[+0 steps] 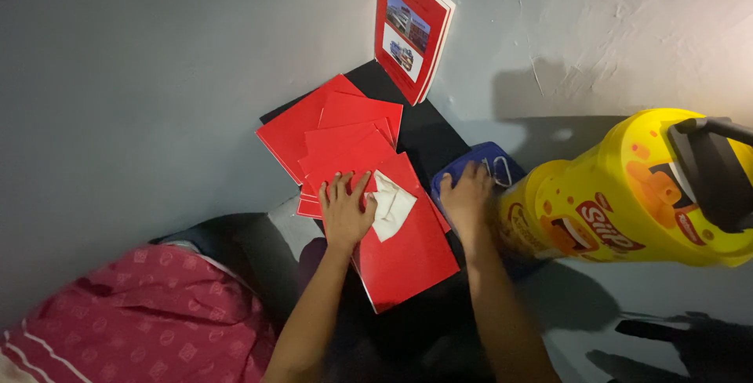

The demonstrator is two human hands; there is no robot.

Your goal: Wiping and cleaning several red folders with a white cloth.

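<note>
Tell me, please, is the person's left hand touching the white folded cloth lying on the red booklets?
Touching. The head view shows the left hand lying flat on the top red booklet, its fingertips overlapping the near edge of the white folded cloth.

Two bare forearms, sleeveless hands, no rings or watch
</note>
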